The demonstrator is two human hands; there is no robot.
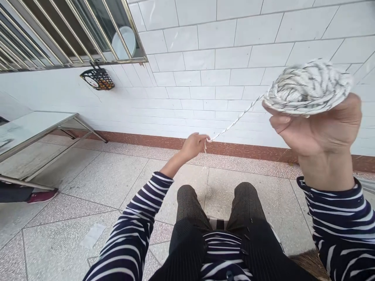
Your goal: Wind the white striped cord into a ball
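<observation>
My right hand (319, 128) is raised at the right, its fingers wrapped round a bundle of white rope (310, 88) flecked with dark strands. From that bundle a single twisted length of rope (238, 118) slopes down to the left. My left hand (193, 146) pinches this length at its lower end, in front of the wall's base. Below the left fingers a thin loose strand hangs toward the floor, where a small pale tangle (209, 191) shows between my knees. The bundle is slightly blurred.
A white tiled wall (199, 78) stands close ahead. To the left are a barred window (73, 31), a black basket (98, 78) hanging below it, and a metal-legged table (38, 125). Another person's red shoe (43, 196) and a paper scrap (93, 235) are on the floor.
</observation>
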